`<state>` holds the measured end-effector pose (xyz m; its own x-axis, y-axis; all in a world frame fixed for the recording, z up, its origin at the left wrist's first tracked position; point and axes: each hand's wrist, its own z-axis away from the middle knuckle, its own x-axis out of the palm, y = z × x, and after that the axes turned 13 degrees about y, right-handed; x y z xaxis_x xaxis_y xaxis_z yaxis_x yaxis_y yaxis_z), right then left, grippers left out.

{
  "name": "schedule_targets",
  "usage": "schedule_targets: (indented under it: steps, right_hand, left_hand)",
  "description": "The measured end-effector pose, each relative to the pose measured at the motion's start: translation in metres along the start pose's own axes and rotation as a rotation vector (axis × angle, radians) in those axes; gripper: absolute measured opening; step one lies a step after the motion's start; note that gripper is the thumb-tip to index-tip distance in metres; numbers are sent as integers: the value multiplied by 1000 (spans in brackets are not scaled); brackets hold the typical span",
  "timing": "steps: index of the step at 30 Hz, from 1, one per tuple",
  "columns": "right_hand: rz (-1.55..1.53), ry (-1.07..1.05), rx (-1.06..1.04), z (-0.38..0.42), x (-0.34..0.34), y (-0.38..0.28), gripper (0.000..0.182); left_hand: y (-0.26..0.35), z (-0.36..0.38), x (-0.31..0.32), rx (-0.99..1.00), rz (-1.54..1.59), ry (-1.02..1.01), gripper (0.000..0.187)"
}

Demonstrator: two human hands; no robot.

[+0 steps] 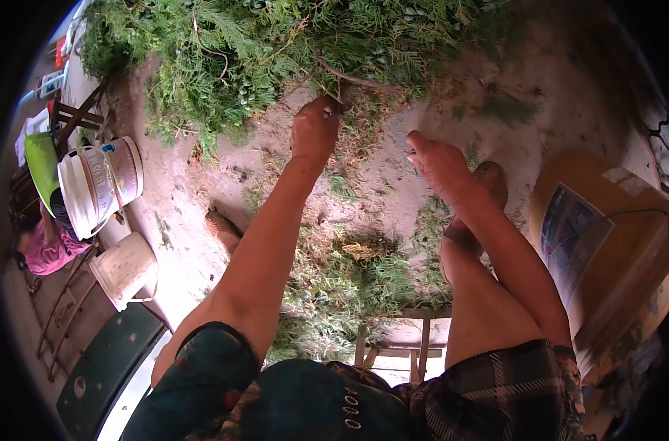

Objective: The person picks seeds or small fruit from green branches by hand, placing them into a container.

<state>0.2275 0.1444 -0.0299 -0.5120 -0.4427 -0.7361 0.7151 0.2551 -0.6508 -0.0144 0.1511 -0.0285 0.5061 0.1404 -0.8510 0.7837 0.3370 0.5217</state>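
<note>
A large heap of green evergreen branches (253, 66) covers the floor in front of me. At its near edge my left hand (315, 131) is closed, fingers wrapped round the thin end of a branch (356, 79). Lower and to the right, my right hand (441, 167) is closed too, apart from the heap. Something small shows at its fingers, mostly hidden in the fist, and I cannot make out what it is. Loose clippings (342, 275) lie scattered between my feet and below my hands.
On the left are a white bucket (99, 180), a second pale bucket (126, 266), a lime-green container (40, 158) and a dark green board (103, 360). A person in pink (51, 248) is behind them. A brown drum (632, 231) stands right; a wooden stool (425, 342) is beneath me.
</note>
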Motion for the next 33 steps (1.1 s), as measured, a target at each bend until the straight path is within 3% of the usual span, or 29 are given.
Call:
schedule_targets:
  steps: [4, 6, 7, 9, 13, 15, 19, 21, 23, 25, 27, 28, 29, 30, 31, 33]
  right_hand:
    - [145, 71, -29, -2, 2, -3, 22]
    - [229, 89, -31, -3, -2, -3, 16]
    - [226, 92, -30, -2, 0, 0, 16]
    - [55, 162, -48, -1, 2, 6, 13]
    - [-113, 124, 136, -1, -5, 6, 11]
    - [-162, 279, 46, -2, -1, 4, 12]
    - [-63, 292, -43, -12, 8, -1, 12]
    - [184, 111, -148, -16, 12, -2, 16]
    - [162, 118, -137, -16, 16, 2, 15]
    - [142, 118, -112, -13, 13, 6, 15]
    - [-760, -225, 584, -12, -14, -4, 19]
    - [-762, -222, 582, -8, -14, -2, 19]
    - [-1061, -191, 668, -2, -13, 3, 20]
    - [-1360, -157, 749, 2, -14, 5, 22]
    - [-1361, -155, 750, 4, -15, 5, 22]
    - [-1463, -76, 746, 8, -19, -3, 20]
  left_hand:
    - [-6, 14, -14, -71, -17, -15, 22]
    - [-8, 25, -21, -245, 58, 58, 21]
    - [-12, 28, -21, -242, 54, 58, 21]
    - [-21, 33, -17, -302, 253, 219, 22]
    - [-25, 20, -12, -246, 304, 241, 23]
    - [-3, 10, -18, -172, 204, 203, 25]
    - [17, 4, -21, -225, 104, 92, 26]
    - [25, 4, -20, -180, -117, 35, 25]
    - [24, 8, -17, -190, -51, 12, 23]
    - [10, 10, -8, -126, -187, -45, 18]
    - [8, 20, -13, -85, -135, -146, 17]
    - [7, 26, -17, -41, -81, -241, 16]
    - [5, 35, -23, -36, -82, -238, 16]
    - [2, 47, -30, -70, -8, -373, 16]
    - [-1, 59, -34, -105, 67, -509, 16]
    - [0, 77, -40, -114, 0, -436, 17]
